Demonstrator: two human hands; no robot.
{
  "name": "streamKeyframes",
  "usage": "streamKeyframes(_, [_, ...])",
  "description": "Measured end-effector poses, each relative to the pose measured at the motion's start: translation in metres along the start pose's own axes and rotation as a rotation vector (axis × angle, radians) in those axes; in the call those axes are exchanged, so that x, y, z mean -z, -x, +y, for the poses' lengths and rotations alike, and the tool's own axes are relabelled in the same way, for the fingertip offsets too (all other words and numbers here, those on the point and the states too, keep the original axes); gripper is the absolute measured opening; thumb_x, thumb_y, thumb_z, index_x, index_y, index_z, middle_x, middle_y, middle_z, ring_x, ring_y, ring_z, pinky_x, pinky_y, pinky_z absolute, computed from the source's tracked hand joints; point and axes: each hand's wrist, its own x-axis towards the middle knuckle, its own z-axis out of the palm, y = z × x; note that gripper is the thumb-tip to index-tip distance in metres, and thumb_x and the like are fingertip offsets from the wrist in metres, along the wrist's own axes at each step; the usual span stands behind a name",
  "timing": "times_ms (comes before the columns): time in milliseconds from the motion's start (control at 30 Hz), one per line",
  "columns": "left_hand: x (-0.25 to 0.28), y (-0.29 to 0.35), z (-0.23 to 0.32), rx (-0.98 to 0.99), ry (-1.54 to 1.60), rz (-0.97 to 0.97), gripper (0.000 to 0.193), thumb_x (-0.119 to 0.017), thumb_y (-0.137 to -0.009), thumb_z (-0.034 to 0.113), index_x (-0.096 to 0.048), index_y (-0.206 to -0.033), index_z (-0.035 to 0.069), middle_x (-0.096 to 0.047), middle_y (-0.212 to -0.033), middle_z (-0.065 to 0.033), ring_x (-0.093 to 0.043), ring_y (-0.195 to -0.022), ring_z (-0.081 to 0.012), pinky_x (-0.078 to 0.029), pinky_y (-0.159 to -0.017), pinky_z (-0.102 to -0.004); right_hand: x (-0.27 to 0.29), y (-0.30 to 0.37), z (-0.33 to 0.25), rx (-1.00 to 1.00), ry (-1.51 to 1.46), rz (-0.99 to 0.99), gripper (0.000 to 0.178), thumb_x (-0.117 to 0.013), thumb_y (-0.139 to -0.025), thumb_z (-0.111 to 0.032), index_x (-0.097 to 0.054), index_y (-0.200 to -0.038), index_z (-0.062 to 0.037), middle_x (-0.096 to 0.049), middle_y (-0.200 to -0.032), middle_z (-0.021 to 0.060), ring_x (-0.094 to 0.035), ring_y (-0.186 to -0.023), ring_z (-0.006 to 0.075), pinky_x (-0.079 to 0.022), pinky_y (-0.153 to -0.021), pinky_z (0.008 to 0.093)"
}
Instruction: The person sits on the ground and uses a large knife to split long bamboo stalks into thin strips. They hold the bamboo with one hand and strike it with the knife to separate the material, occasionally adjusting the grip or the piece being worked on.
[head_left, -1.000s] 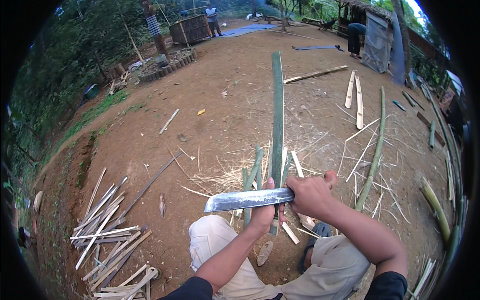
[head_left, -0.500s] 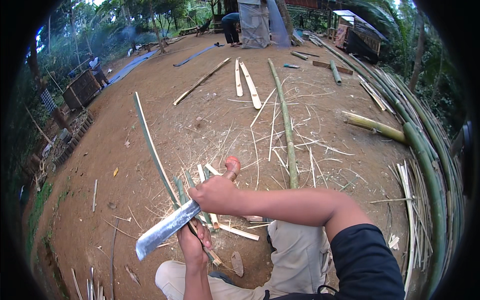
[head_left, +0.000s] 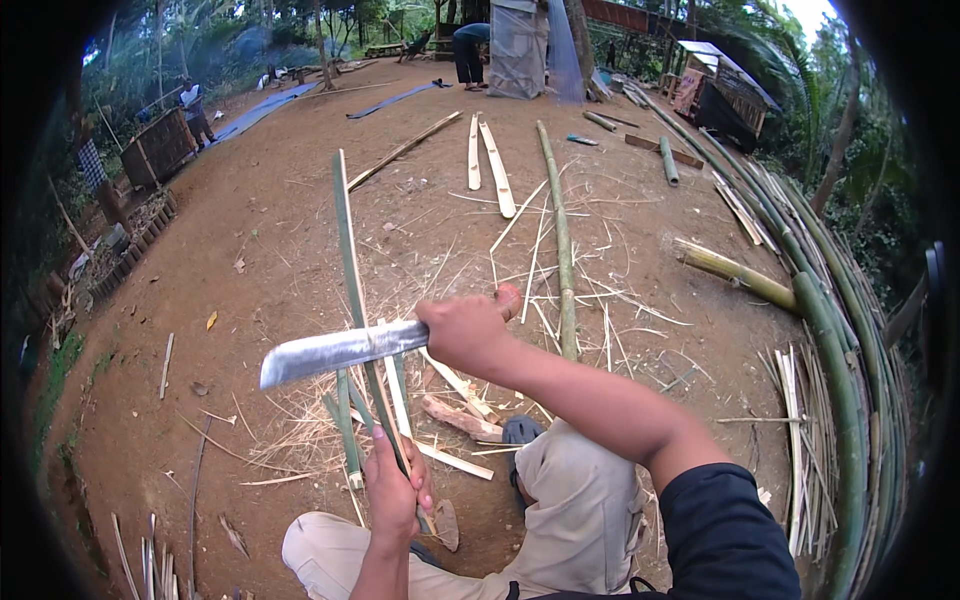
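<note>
Moves machete [head_left: 325, 359] farther up bamboo strip [head_left: 351, 250] than before
Curls fingers of right hand [head_left: 462, 332] round handle [head_left: 509, 298]; pinches strip, pointed toward twelve o'clock, between thumb and fingers of left hand [head_left: 393, 488]

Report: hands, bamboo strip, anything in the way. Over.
Right hand grips machete, crossing bamboo strip. Left hand holds strip's lower end. Shavings nearby, likely harmless.

The right forearm [head_left: 580, 385] is extended forward and leftward from a bent elbow [head_left: 668, 450], with the right hand [head_left: 465, 332] clenched. The left hand [head_left: 392, 490] is held lower, thumb pointed upward, fingers [head_left: 422, 480] curled; both knees [head_left: 555, 455] are bent.
</note>
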Motion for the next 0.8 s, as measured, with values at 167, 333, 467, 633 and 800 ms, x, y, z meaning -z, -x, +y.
streamKeyframes(167, [-0.005,0.009,-0.007,0.116,-0.060,-0.023,0.053,-0.023,-0.104,0.050,-0.042,-0.079,0.008,-0.038,-0.050,-0.0009,-0.038,-0.032,-0.0106,-0.034,-0.028,-0.0249,0.008,-0.005,0.028,-0.139,0.043,-0.032,0.013,-0.056,-0.078,-0.015,-0.064,-0.086,-0.0087,-0.065,-0.074,0.0173,-0.066,-0.072,0.0381,-0.051,-0.066,0.0513])
streamKeyframes(333, [-0.003,0.026,-0.016,0.196,-0.158,-0.059,0.053,-0.024,-0.104,0.049,-0.043,-0.080,0.006,-0.040,-0.050,-0.0017,-0.040,-0.032,-0.0115,-0.036,-0.029,-0.0261,0.015,-0.007,0.060,-0.346,0.033,0.025,0.016,-0.053,-0.082,-0.015,-0.066,-0.086,-0.0073,-0.067,-0.080,0.0190,-0.066,-0.078,0.0386,-0.052,-0.071,0.0499])
streamKeyframes(467, [0.004,0.030,-0.020,0.231,-0.226,-0.073,0.053,-0.024,-0.104,0.049,-0.043,-0.080,0.006,-0.041,-0.050,-0.0020,-0.041,-0.032,-0.0118,-0.036,-0.029,-0.0260,0.015,-0.009,0.069,-0.413,0.093,0.027,0.018,-0.053,-0.081,-0.014,-0.069,-0.087,-0.0072,-0.067,-0.085,0.0197,-0.066,-0.082,0.0385,-0.052,-0.075,0.0492])
streamKeyframes(633, [0.001,0.040,-0.024,0.265,-0.324,-0.113,0.052,-0.024,-0.105,0.048,-0.043,-0.079,0.006,-0.041,-0.050,-0.0017,-0.042,-0.032,-0.0111,-0.037,-0.030,-0.0253,0.030,-0.007,0.088,-0.564,0.041,0.094,0.021,-0.053,-0.081,-0.013,-0.071,-0.091,-0.0086,-0.068,-0.088,0.0216,-0.067,-0.087,0.0383,-0.053,-0.079,0.0487])
streamKeyframes(800, [0.002,0.036,-0.029,0.305,-0.303,-0.127,0.053,-0.025,-0.105,0.047,-0.043,-0.077,0.006,-0.042,-0.051,-0.0019,-0.043,-0.033,-0.0108,-0.038,-0.031,-0.0252,0.031,-0.011,0.109,-0.635,0.070,0.128,0.020,-0.054,-0.082,-0.012,-0.071,-0.088,-0.0036,-0.069,-0.089,0.0224,-0.067,-0.087,0.0402,-0.053,-0.079,0.0482])
